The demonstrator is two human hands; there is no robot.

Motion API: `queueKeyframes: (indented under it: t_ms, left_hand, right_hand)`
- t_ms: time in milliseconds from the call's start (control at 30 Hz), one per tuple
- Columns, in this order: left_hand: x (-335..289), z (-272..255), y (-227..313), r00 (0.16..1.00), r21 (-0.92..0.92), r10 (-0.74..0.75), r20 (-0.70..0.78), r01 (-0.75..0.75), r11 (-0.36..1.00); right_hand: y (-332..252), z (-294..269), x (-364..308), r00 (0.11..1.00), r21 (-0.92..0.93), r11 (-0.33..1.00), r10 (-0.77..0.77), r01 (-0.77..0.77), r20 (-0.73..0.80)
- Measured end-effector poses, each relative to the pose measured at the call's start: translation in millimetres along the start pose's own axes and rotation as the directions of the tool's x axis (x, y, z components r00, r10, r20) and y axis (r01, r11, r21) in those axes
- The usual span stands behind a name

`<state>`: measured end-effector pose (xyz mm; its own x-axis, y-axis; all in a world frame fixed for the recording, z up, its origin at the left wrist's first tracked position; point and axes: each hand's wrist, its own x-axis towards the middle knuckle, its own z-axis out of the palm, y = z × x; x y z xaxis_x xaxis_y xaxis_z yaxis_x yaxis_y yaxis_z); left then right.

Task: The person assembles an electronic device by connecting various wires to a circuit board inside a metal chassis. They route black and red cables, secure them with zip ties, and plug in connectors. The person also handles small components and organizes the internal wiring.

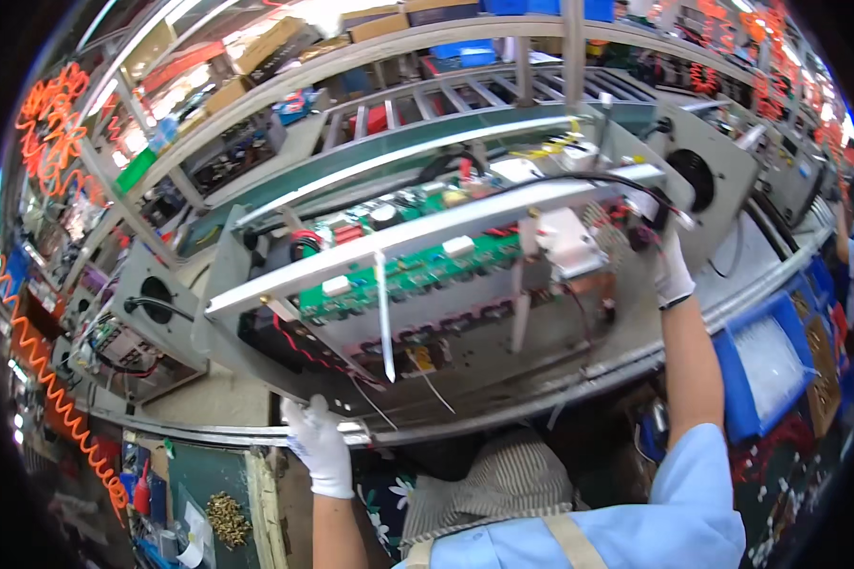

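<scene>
In front of me, tilted on the work line, stands a grey open-sided metal chassis (220, 308). Inside it runs a long green circuit board (417, 275) with a silver bar (446, 226) above it. A white cable tie (385, 327) hangs from the bar. My left hand (321, 450), in a white glove, has its fingers bent at the chassis's near lower left corner. My gloved right hand (674, 270) is at the chassis's right end, close to a black cable (579, 177) and dark connectors. Its fingers are bent and partly hidden, so what they grip is unclear.
Another grey chassis (166, 327) stands left, and a further grey unit (778, 175) right. Behind runs a roller conveyor (399, 106). Blue bins (754, 365) sit near my right arm. Small brass-coloured parts (228, 519) lie lower left. An orange coiled hose (62, 398) hangs left.
</scene>
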<state>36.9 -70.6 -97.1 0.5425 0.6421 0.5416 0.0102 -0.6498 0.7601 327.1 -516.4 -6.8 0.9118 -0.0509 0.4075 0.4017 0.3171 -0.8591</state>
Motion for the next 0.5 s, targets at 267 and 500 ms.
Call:
queueKeyframes:
  t_ms: [267, 500]
  left_hand:
    - [124, 46, -33, 0.998, 0.365, 0.040, 0.048, -0.055, 0.929]
    - [296, 178, -71, 0.856, 0.583, 0.112, 0.505, -0.434, 0.687]
  right_hand:
    - [93, 49, 48, 0.953, 0.338, 0.892, 0.264, -0.301, 0.151]
    - [46, 56, -38, 0.897, 0.002, 0.978, 0.192, -0.210, 0.398]
